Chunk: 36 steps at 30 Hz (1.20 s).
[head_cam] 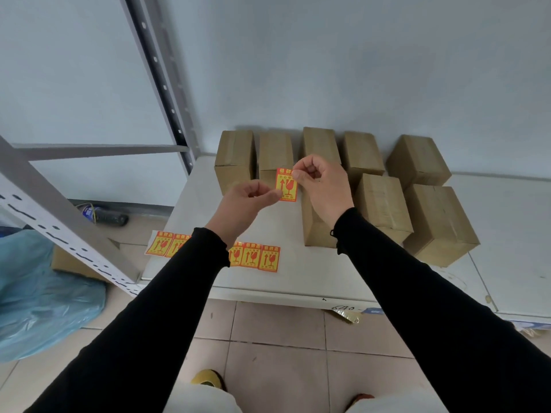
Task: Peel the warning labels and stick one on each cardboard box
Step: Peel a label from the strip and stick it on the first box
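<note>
A single red and yellow warning label point(286, 185) hangs in the air above the white table point(298, 281). My left hand point(250, 201) pinches its lower left edge and my right hand point(322, 180) pinches its upper right corner. Several plain cardboard boxes stand on the table: a back row along the wall, starting with one box point(235, 159) at the far left, and nearer ones such as a box point(384, 204) right of my right wrist. A strip of more labels point(256, 257) lies flat near the table's front left, partly hidden by my left sleeve.
A grey metal shelf frame point(68, 231) slants across the left. A blue plastic bag point(44, 299) and a cardboard piece lie on the tiled floor below it. The wall stands right behind the boxes. A yellow tape roll point(205, 380) sits on the floor by my legs.
</note>
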Motion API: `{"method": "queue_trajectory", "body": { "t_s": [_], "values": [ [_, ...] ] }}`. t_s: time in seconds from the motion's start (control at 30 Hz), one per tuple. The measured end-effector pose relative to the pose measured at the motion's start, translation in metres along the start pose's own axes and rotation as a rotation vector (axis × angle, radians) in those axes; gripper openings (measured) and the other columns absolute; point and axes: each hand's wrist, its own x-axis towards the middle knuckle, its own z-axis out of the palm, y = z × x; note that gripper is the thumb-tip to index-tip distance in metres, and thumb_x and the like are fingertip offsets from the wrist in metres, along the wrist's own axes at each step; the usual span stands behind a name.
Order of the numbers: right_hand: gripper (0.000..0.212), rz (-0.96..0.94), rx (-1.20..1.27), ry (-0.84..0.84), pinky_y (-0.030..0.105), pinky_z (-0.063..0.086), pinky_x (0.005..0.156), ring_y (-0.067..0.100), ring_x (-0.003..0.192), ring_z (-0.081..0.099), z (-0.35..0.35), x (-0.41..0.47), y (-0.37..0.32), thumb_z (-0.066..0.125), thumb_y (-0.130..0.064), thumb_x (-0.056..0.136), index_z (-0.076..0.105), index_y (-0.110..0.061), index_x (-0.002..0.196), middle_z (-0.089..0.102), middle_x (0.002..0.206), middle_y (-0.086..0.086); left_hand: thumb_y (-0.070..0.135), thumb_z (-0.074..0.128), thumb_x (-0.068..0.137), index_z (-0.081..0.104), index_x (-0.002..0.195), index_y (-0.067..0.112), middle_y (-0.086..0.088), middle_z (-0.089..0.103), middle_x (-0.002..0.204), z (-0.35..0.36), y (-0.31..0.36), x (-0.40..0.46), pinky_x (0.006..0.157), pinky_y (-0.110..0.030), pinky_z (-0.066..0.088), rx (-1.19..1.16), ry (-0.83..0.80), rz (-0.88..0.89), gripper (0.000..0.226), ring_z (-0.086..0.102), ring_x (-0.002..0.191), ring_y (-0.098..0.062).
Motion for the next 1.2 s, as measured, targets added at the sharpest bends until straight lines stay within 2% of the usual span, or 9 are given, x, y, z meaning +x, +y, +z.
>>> {"method": "queue_trajectory", "body": {
  "t_s": [0.13, 0.3, 0.5, 0.6, 0.73, 0.87, 1.0, 1.07, 1.2],
  "values": [
    [0.006, -0.008, 0.032, -0.029, 0.018, 0.053, 0.077, 0.010, 0.087, 0.065, 0.008, 0.014, -0.009, 0.063, -0.022, 0.097, 0.065, -0.018, 0.093, 0.068, 0.089, -0.005, 0.030, 0.071, 0.090, 0.073, 0.092, 0.011, -0.007, 0.064, 0.081, -0.013, 0.003, 0.011, 0.067, -0.022, 0.042, -0.002, 0.031, 0.010, 0.020, 0.053, 0.075, -0.013],
    [0.005, 0.007, 0.131, -0.052, 0.019, 0.051, 0.076, 0.009, 0.083, 0.062, 0.023, 0.037, -0.020, 0.063, -0.018, 0.097, 0.065, -0.016, 0.092, 0.067, 0.088, -0.004, 0.027, 0.073, 0.087, 0.071, 0.094, 0.009, -0.010, 0.070, 0.088, -0.036, 0.001, 0.028, 0.073, -0.028, 0.046, 0.005, 0.090, 0.015, 0.019, 0.058, 0.078, -0.014],
    [0.004, 0.032, 0.198, -0.079, 0.015, 0.046, 0.072, 0.005, 0.080, 0.058, 0.046, 0.075, -0.033, 0.065, -0.016, 0.096, 0.067, -0.013, 0.096, 0.065, 0.087, -0.006, 0.027, 0.073, 0.088, 0.074, 0.096, 0.009, -0.006, 0.073, 0.092, -0.064, 0.007, 0.057, 0.068, -0.020, 0.041, 0.015, 0.124, -0.020, 0.020, 0.059, 0.081, -0.012],
    [0.008, 0.031, 0.146, -0.101, 0.017, 0.045, 0.071, 0.004, 0.077, 0.057, 0.061, 0.100, -0.035, 0.063, -0.016, 0.097, 0.068, -0.010, 0.098, 0.064, 0.086, -0.006, 0.027, 0.070, 0.090, 0.074, 0.098, 0.010, -0.001, 0.071, 0.091, -0.079, 0.010, 0.079, 0.066, -0.020, 0.037, 0.037, 0.149, -0.055, 0.019, 0.059, 0.082, -0.009],
    [0.009, 0.035, 0.041, -0.130, 0.024, 0.050, 0.080, 0.010, 0.085, 0.059, 0.086, 0.133, -0.032, 0.062, -0.018, 0.097, 0.068, -0.012, 0.099, 0.066, 0.093, -0.003, 0.023, 0.069, 0.089, 0.074, 0.100, 0.004, 0.000, 0.062, 0.084, -0.094, 0.011, 0.110, 0.067, -0.023, 0.038, 0.067, 0.178, -0.111, 0.022, 0.051, 0.079, -0.010],
    [0.006, 0.068, -0.041, -0.149, 0.021, 0.045, 0.072, 0.010, 0.088, 0.061, 0.108, 0.154, -0.022, 0.064, -0.021, 0.096, 0.068, -0.018, 0.097, 0.067, 0.096, -0.005, 0.020, 0.068, 0.091, 0.071, 0.097, 0.007, 0.000, 0.060, 0.084, -0.096, 0.005, 0.131, 0.078, -0.028, 0.039, 0.133, 0.198, -0.176, 0.015, 0.053, 0.083, -0.013],
    [0.005, 0.056, -0.120, -0.157, 0.025, 0.047, 0.074, 0.013, 0.089, 0.062, 0.122, 0.165, -0.016, 0.063, -0.019, 0.096, 0.065, -0.019, 0.091, 0.066, 0.095, -0.005, 0.018, 0.068, 0.089, 0.071, 0.101, 0.004, -0.006, 0.064, 0.093, -0.096, -0.006, 0.147, 0.063, -0.022, 0.039, 0.169, 0.223, -0.231, 0.018, 0.056, 0.089, -0.018],
    [0.006, 0.054, -0.172, -0.158, 0.027, 0.049, 0.076, 0.015, 0.090, 0.062, 0.125, 0.167, -0.013, 0.062, -0.018, 0.096, 0.064, -0.019, 0.090, 0.065, 0.096, -0.004, 0.017, 0.068, 0.087, 0.072, 0.102, 0.002, -0.012, 0.068, 0.100, -0.095, -0.010, 0.153, 0.063, -0.023, 0.040, 0.172, 0.232, -0.247, 0.021, 0.058, 0.089, -0.020],
    [0.007, 0.037, -0.255, -0.167, 0.027, 0.045, 0.074, 0.015, 0.089, 0.059, 0.125, 0.167, -0.007, 0.059, -0.019, 0.097, 0.063, -0.019, 0.090, 0.064, 0.096, -0.004, 0.017, 0.070, 0.086, 0.072, 0.100, 0.003, -0.013, 0.071, 0.099, -0.091, -0.015, 0.161, 0.058, -0.023, 0.041, 0.172, 0.215, -0.251, 0.021, 0.061, 0.077, -0.017]
  ]
}}
